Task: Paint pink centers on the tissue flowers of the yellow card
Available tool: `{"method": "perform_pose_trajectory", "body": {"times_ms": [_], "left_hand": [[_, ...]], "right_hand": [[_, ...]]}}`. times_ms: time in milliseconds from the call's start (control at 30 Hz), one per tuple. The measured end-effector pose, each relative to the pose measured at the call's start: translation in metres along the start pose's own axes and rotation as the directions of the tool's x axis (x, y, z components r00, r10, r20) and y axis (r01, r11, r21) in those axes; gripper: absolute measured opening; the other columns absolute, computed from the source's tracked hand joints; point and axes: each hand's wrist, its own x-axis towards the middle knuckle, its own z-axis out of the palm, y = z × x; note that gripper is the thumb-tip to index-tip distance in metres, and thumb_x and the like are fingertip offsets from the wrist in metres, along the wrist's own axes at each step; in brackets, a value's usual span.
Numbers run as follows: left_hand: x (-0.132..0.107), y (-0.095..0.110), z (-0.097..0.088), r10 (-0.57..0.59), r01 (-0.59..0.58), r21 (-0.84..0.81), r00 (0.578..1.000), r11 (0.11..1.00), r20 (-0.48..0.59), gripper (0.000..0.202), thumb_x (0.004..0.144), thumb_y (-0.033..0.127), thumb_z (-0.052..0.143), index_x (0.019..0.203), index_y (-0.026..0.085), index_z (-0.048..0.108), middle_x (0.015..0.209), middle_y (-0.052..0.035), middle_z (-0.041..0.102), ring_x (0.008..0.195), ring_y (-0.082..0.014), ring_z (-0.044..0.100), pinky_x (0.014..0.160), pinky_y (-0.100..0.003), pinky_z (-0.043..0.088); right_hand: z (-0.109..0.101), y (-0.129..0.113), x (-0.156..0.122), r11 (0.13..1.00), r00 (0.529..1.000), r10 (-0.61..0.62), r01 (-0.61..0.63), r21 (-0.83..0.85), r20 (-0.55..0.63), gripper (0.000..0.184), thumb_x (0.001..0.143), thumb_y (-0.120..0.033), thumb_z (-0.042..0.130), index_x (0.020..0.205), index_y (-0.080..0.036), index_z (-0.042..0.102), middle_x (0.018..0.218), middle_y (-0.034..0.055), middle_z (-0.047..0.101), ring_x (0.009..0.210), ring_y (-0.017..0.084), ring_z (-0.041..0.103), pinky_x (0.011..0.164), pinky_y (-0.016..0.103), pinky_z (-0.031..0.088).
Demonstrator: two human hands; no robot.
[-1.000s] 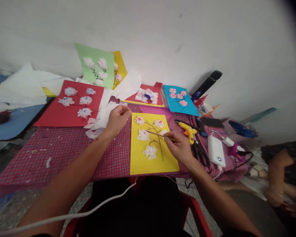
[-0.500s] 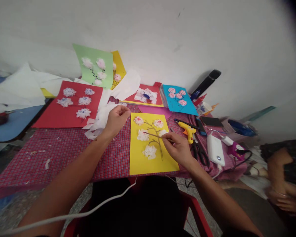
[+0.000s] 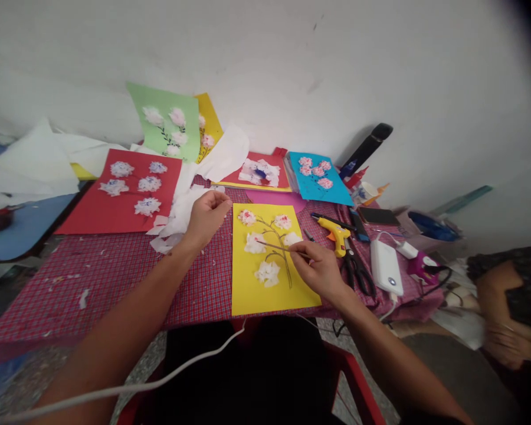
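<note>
My right hand [image 3: 318, 270] is clenched in a pinch around a thin wooden paintbrush [image 3: 274, 245], whose tip points toward 10 o'clock and sits over a white tissue-paper flower [image 3: 254, 243] on a yellow rectangular card [image 3: 252, 295]. The card lies flat straight ahead at 12 o'clock on a red checked tablecloth [image 3: 101, 277], with thin brown painted branches [image 3: 287, 277] and more tissue flowers on it.

My left hand [image 3: 207, 219] hangs just beside the card's left edge, its fingers bunched together. I cannot tell whether they hold a small scrap. Torn white tissue paper [image 3: 177, 215] lies just below it.

At 10 o'clock sits a red card with blue-tinted tissue flowers [image 3: 84, 206], and beyond it a pale green card with pink-tinted flowers [image 3: 188, 141] leans on the white wall [image 3: 336, 59]. A bright blue card with pink flowers [image 3: 331, 195] lies at 1 o'clock. At 2 o'clock are a yellow hot glue gun [image 3: 334, 233], black-handled scissors [image 3: 358, 274] and a white power bank [image 3: 384, 267]. Another person's arm [image 3: 498, 307] shows at 3 o'clock.
</note>
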Motion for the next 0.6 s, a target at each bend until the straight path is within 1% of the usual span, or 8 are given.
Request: {"method": "perform_pose_trajectory", "body": {"times_ms": [67, 200, 300, 367, 467, 600], "left_hand": [[0.0, -0.0003, 0.0002, 0.001, -0.001, 0.0, 1.0, 1.0, 0.005, 0.007, 0.084, 0.024, 0.072, 0.084, 0.022, 0.065, 0.061, 0.0045, 0.053, 0.047, -0.0089, 0.044, 0.044, -0.025, 0.03], [-0.0003, -0.0003, 0.0007, 0.003, -0.003, -0.002, 1.0, 1.0, 0.004, 0.007, 0.084, 0.023, 0.072, 0.083, 0.022, 0.065, 0.061, 0.004, 0.054, 0.048, -0.0089, 0.044, 0.044, -0.026, 0.031], [-0.0001, -0.0007, 0.0004, 0.006, -0.006, -0.001, 1.0, 1.0, 0.004, 0.007, 0.084, 0.023, 0.071, 0.083, 0.022, 0.065, 0.061, 0.0038, 0.054, 0.048, -0.0088, 0.044, 0.045, -0.025, 0.032], [0.0002, -0.0018, -0.0001, 0.016, -0.016, 0.006, 1.0, 1.0, 0.007, 0.007, 0.085, 0.025, 0.072, 0.083, 0.022, 0.065, 0.062, 0.0036, 0.055, 0.049, -0.0091, 0.044, 0.045, -0.025, 0.033], [0.0005, -0.0032, -0.0007, 0.024, -0.024, 0.019, 1.0, 1.0, 0.007, 0.009, 0.084, 0.027, 0.073, 0.084, 0.022, 0.065, 0.063, 0.0037, 0.055, 0.051, -0.0097, 0.045, 0.046, -0.024, 0.034], [0.0001, -0.0018, -0.0001, 0.024, -0.024, 0.011, 1.0, 1.0, 0.004, 0.009, 0.083, 0.026, 0.073, 0.084, 0.021, 0.066, 0.064, 0.0034, 0.056, 0.051, -0.0094, 0.045, 0.046, -0.025, 0.034]], "right_hand": [[-0.0007, 0.0014, 0.0009, 1.0, 1.0, 0.019, -0.019, 0.004, -0.02, 0.013, 0.095, -0.022, 0.062, 0.093, -0.024, 0.074, 0.084, 0.0033, 0.078, 0.072, 0.019, 0.072, 0.065, 0.03, 0.054], [-0.0003, 0.0044, 0.0022, 0.999, 0.999, 0.052, -0.052, -0.009, 0.012, 0.013, 0.095, -0.023, 0.062, 0.091, -0.024, 0.075, 0.082, 0.0037, 0.078, 0.071, 0.019, 0.072, 0.065, 0.031, 0.055], [0.0006, 0.006, 0.0022, 0.998, 0.998, 0.067, -0.067, -0.006, -0.006, 0.012, 0.094, -0.024, 0.063, 0.094, -0.024, 0.075, 0.085, 0.0044, 0.079, 0.074, 0.02, 0.074, 0.066, 0.032, 0.056], [0.0007, 0.0065, 0.002, 0.998, 0.998, 0.057, -0.057, -0.003, -0.017, 0.012, 0.094, -0.023, 0.063, 0.095, -0.024, 0.075, 0.087, 0.0044, 0.079, 0.075, 0.021, 0.074, 0.067, 0.032, 0.057], [0.0, 0.0064, 0.0024, 0.999, 0.999, 0.034, -0.034, -0.01, -0.004, 0.013, 0.094, -0.022, 0.063, 0.094, -0.024, 0.075, 0.086, 0.0042, 0.079, 0.075, 0.02, 0.074, 0.066, 0.031, 0.056], [0.0001, 0.0058, 0.0042, 0.999, 0.999, 0.042, -0.042, -0.018, -0.015, 0.013, 0.096, -0.024, 0.062, 0.094, -0.023, 0.075, 0.085, 0.0038, 0.078, 0.072, 0.019, 0.072, 0.067, 0.031, 0.056]]}}
